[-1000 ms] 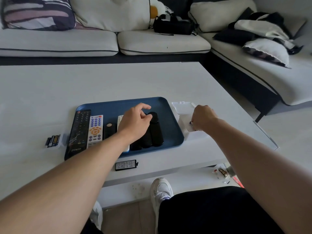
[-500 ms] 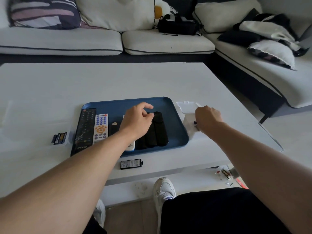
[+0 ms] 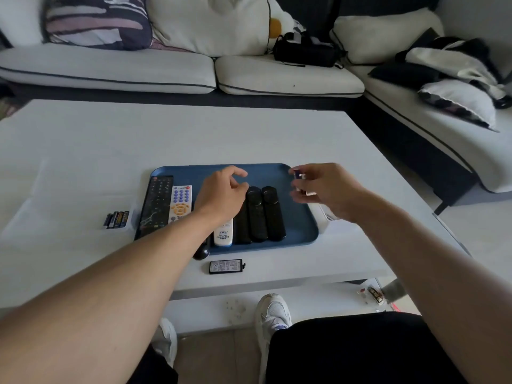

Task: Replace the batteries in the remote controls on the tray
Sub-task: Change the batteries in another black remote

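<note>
Two hands work over a white, matte tabletop [image 3: 194, 134], where a blue, round-cornered tray [image 3: 300, 227] holds the remote controls [image 3: 257, 214] in a row: long glossy black bars, plus a white keypad one with coloured buttons at nine o'clock. The left hand [image 3: 221, 196] rests on the middle remotes, fingers loosely curled and gripping nothing I can see. The right hand [image 3: 327, 188], at three o'clock over the tray's edge, pinches small cylindrical batteries [image 3: 298, 175] in its fingertips. A black rectangular battery cover [image 3: 226, 266] lies at six o'clock; used batteries [image 3: 117, 219] sit off the tray at nine o'clock. Likely risks: smooth cells slipping from that light pinch and rolling away, or mixing with the used ones.
</note>
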The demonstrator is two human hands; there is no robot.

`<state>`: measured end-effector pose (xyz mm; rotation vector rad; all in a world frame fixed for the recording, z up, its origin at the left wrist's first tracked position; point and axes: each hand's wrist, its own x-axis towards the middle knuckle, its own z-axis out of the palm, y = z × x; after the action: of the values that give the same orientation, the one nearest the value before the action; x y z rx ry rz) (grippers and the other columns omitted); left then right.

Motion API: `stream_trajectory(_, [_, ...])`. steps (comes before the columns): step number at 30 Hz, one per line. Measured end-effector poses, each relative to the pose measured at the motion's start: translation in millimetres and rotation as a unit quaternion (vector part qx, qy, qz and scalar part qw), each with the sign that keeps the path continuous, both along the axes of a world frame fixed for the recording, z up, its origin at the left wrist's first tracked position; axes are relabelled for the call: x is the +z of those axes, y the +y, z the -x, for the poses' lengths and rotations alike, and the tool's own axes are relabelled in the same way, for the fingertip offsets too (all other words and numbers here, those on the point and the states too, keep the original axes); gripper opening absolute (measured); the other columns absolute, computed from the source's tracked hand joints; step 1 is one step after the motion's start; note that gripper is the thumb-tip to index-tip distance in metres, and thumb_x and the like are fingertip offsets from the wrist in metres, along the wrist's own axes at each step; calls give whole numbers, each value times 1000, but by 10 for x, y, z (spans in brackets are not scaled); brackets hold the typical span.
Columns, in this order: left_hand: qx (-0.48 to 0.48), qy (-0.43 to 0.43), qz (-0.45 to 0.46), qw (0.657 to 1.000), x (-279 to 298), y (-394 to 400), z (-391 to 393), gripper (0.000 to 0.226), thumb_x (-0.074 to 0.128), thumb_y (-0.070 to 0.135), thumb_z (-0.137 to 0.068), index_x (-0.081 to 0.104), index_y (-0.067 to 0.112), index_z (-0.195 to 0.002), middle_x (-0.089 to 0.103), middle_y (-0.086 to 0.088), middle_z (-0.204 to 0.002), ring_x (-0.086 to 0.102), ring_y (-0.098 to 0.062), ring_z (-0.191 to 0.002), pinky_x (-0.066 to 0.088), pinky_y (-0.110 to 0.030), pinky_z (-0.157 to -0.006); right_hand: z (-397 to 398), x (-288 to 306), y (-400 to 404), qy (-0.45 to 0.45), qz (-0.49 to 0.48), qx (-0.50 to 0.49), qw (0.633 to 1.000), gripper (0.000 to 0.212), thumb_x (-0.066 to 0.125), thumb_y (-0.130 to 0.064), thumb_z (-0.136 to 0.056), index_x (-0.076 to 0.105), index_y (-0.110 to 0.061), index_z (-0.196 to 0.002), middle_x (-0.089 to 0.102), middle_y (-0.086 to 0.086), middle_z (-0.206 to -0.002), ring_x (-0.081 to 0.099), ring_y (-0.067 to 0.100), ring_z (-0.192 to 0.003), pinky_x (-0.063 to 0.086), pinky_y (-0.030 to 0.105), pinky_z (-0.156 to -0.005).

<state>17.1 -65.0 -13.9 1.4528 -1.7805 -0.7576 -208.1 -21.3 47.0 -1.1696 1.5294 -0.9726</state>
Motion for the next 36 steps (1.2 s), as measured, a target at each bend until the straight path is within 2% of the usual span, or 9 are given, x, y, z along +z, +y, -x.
stream_trajectory(2, [21, 4, -10, 1000, 8, 17, -110, 18, 62, 24, -98, 66, 26, -115, 70, 4, -79, 66, -12, -76, 51, -29, -69, -259, 65, 105, -251, -114, 46, 960, 25, 51, 5, -99, 64, 1, -120, 61, 13, -88, 65, 25, -81, 62, 37, -82])
stream_trajectory(4, [47, 6, -16, 999, 10, 44, -235, 16, 62, 24, -97, 66, 26, -112, 71, 4, -80, 66, -11, -77, 49, -29, -67, -454, 54, 140, -305, -177, 74, 933, 22, 47, 1, -99, 63, -3, -114, 58, 10, -81, 60, 22, -74, 61, 33, -67])
stream_trajectory(7, [79, 4, -26, 997, 13, 87, -422, 15, 61, 25, -95, 66, 29, -109, 71, 5, -81, 67, -13, -77, 52, -31, -68, -719, -58, 155, -171, -208, 126, 955, 12, 57, -16, -98, 59, -14, -87, 52, 3, -69, 47, 15, -57, 42, 24, -47])
stream_trajectory(11, [120, 45, -40, 991, 64, 156, -713, 17, 62, 18, -93, 69, 22, -108, 71, 1, -76, 66, -13, -66, 54, -30, -62, -1085, -197, 234, 102, -139, 230, 958, 27, 76, -37, -87, 60, -19, -74, 36, -4, -57, 29, 11, -46, 23, 24, -46])
stream_trajectory(15, [139, 74, -69, 985, 80, 212, -880, 17, 61, 15, -92, 69, 22, -106, 70, 2, -72, 65, -16, -57, 46, -21, -44, -1345, -346, 281, 384, 20, 298, 874, 35, 82, -51, -76, 68, -31, -102, 55, -12, -72, 57, 11, -63, 41, 25, -55])
stream_trajectory(18, [137, 82, -65, 985, 75, 239, -963, 12, 64, 14, -92, 70, 22, -99, 70, 4, -68, 70, -16, -63, 57, -27, -57, -1511, -387, 288, 490, 89, 304, 812, 33, 74, -54, -81, 63, -36, -107, 52, -12, -79, 58, 16, -80, 41, 29, -64])
stream_trajectory(25, [124, 55, -80, 987, 81, 255, -1072, 10, 63, 15, -95, 69, 23, -95, 71, 3, -70, 61, 5, -46, 43, -11, -48, -1678, -487, 238, 560, 127, 335, 747, 42, 69, -62, -82, 58, -35, -112, 69, -5, -101, 65, 21, -93, 51, 36, -81])
stream_trajectory(32, [124, 33, -111, 986, 113, 287, -1136, 9, 64, 19, -95, 72, 21, -97, 71, 4, -68, 61, -8, -51, 43, -19, -50, -1725, -501, 254, 564, 145, 328, 744, 39, 67, -57, -86, 59, -31, -113, 71, -3, -101, 66, 23, -92, 53, 37, -80])
stream_trajectory(36, [121, 73, -130, 981, 145, 331, -1145, 10, 63, 22, -95, 72, 18, -95, 71, 0, -69, 62, -13, -54, 49, -23, -46, -1696, -297, 277, 535, 165, 286, 778, 34, 66, -53, -88, 57, -30, -112, 65, -7, -89, 58, 18, -77, 44, 32, -67])
